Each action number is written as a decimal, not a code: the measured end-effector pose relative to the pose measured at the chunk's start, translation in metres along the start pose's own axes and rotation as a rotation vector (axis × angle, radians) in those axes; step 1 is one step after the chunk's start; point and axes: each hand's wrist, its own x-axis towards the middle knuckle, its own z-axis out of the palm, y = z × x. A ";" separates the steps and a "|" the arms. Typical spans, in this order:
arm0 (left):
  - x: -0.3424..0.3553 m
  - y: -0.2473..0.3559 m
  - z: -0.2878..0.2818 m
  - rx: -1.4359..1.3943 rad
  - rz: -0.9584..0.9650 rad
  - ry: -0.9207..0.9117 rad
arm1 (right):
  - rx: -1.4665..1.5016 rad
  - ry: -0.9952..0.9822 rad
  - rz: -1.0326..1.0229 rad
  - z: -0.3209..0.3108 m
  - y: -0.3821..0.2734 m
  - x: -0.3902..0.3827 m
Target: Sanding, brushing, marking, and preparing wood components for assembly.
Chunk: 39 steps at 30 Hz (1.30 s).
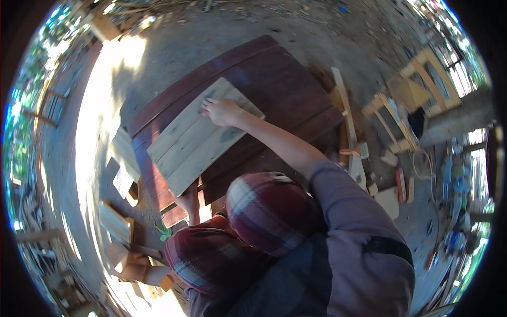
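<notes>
A pale panel of joined wooden planks (193, 141) lies at a slant over a dark red-brown wooden panel (296, 87). My right arm reaches across from the right, and my right hand (219, 112) rests on the planks near their far edge. Its fingers are stretched out and partly spread, with nothing seen in them. At the near corner of the pale panel a bare limb (189, 203) shows, half hidden by my left knee. Whether this is my left hand or a foot, I cannot make out.
My knees, in red plaid cloth (272, 211), stand close to the panels. Wood offcuts (116, 224) lie at the left. On the right are a long pale strip (343, 98), wooden frames (391, 124), a red-edged tool (400, 185) and a cable (422, 166).
</notes>
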 end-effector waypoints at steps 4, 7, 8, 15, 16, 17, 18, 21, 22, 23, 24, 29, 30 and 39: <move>-0.017 0.020 0.044 -0.055 0.059 -0.194 | -0.170 0.037 0.251 -0.027 0.042 0.026; -0.036 0.025 0.061 -0.078 0.070 -0.291 | 0.080 0.068 0.516 -0.062 0.072 0.007; -0.041 0.023 0.061 -0.075 0.064 -0.302 | 0.210 0.104 0.525 -0.073 0.075 -0.008; -0.060 0.056 0.132 -0.179 0.114 -0.478 | -0.034 0.379 0.401 -0.019 0.144 -0.208; -0.060 0.058 0.138 -0.180 0.119 -0.498 | -0.030 0.380 0.412 -0.016 0.142 -0.226; -0.061 0.058 0.143 -0.179 0.122 -0.517 | 0.139 0.408 0.450 -0.014 0.139 -0.243; -0.062 0.058 0.149 -0.178 0.123 -0.534 | 0.308 0.435 0.486 -0.014 0.138 -0.257; -0.075 0.059 0.157 -0.177 0.103 -0.571 | 1.226 0.949 0.383 -0.031 0.141 -0.299; -0.074 0.058 0.156 -0.165 0.094 -0.561 | 1.359 1.118 0.437 -0.040 0.136 -0.309; -0.073 0.059 0.155 -0.160 0.087 -0.554 | 1.481 1.291 0.497 -0.049 0.136 -0.328; -0.073 0.062 0.158 -0.167 0.087 -0.557 | 1.334 1.366 0.618 -0.049 0.147 -0.360; -0.044 0.062 0.154 -0.175 0.085 -0.474 | -0.383 0.301 1.311 0.012 0.166 -0.490; -0.033 0.053 0.138 -0.138 0.074 -0.413 | -0.162 0.153 1.408 0.022 0.160 -0.483; -0.004 0.002 -0.003 -0.040 -0.016 -0.004 | -0.432 0.081 1.071 0.052 0.203 -0.513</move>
